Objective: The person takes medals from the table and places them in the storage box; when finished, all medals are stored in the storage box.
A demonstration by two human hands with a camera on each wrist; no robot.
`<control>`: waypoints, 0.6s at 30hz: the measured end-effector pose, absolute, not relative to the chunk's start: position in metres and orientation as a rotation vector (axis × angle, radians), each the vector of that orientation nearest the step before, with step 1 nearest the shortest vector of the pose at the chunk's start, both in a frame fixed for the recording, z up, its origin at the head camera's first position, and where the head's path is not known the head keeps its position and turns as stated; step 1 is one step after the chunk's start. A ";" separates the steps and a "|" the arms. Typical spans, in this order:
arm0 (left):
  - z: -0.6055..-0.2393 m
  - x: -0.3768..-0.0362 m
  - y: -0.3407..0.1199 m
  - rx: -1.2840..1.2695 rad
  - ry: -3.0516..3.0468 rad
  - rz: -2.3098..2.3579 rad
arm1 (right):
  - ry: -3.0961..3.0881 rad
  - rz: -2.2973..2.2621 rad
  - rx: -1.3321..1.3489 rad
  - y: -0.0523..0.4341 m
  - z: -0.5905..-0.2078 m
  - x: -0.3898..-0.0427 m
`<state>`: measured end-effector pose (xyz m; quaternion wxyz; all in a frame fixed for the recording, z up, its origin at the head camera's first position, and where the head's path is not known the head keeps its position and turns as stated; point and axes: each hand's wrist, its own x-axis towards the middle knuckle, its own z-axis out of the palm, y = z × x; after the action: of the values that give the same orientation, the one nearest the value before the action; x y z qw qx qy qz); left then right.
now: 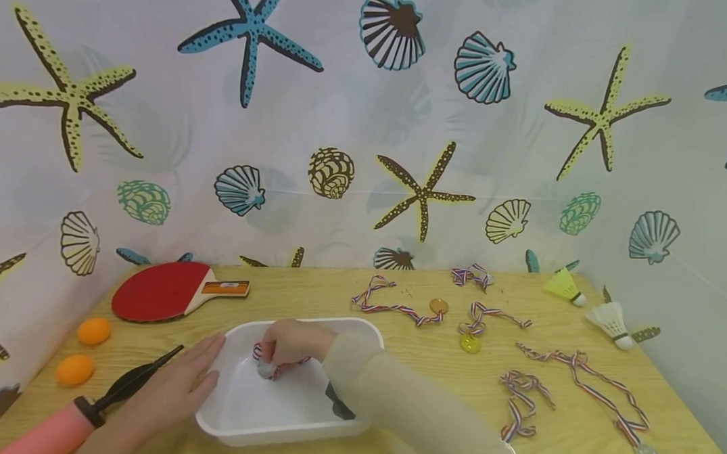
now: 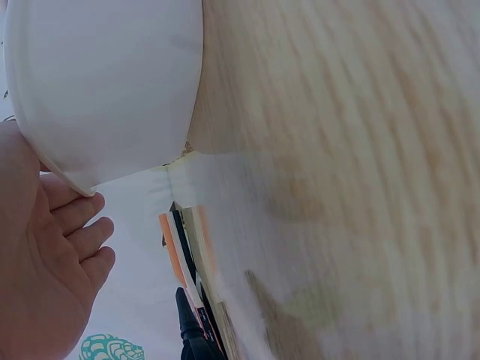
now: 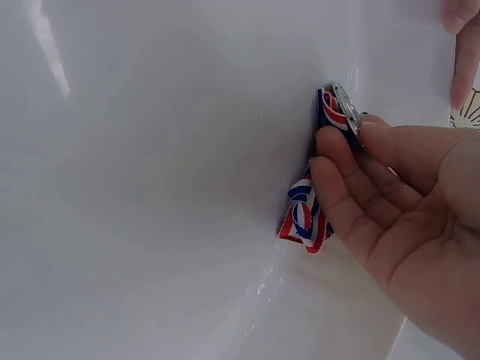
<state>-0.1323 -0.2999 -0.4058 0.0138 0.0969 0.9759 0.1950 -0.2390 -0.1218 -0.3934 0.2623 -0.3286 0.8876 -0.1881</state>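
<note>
Your right hand (image 1: 288, 345) pinches a silver medal (image 3: 346, 111) with its bunched striped ribbon (image 3: 304, 217) down inside the white tray (image 1: 359, 325), disc toward 12 o'clock, ribbon trailing to 6. Your left hand (image 1: 177, 381), fingers straight, steadies the tray's 9 o'clock wall. By my reckoning one medal is in; several medals (image 1: 470, 342) lie at 2 o'clock on the table (image 1: 336, 290).

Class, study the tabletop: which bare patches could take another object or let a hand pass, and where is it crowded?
Bare wood lies between the red paddle and the nearest medal ribbon, behind the white tray. Another strip runs along the near edge, between the tray and the ribbon. The right half is crowded with medals and shuttlecocks; the left edge holds orange balls and a pump.
</note>
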 end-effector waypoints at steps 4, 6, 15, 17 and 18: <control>-0.406 -0.132 -0.300 0.311 3.048 0.612 | 2.370 -0.505 -0.944 -0.126 -0.394 -0.238; -0.406 -0.132 -0.300 0.321 3.060 0.610 | 2.360 -0.497 -0.947 -0.128 -0.394 -0.237; -0.405 -0.132 -0.299 0.338 3.061 0.601 | 2.339 -0.418 -1.024 -0.133 -0.395 -0.233; -0.405 -0.132 -0.299 0.348 3.072 0.595 | 2.331 -0.409 -1.050 -0.133 -0.394 -0.233; -0.406 -0.132 -0.298 0.354 3.077 0.591 | 2.329 -0.405 -1.054 -0.132 -0.394 -0.232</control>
<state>-0.1323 -0.2984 -0.4056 -0.0057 0.1123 0.9758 0.1874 -0.2323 -0.1323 -0.3936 0.2731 -0.3918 0.8656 -0.1506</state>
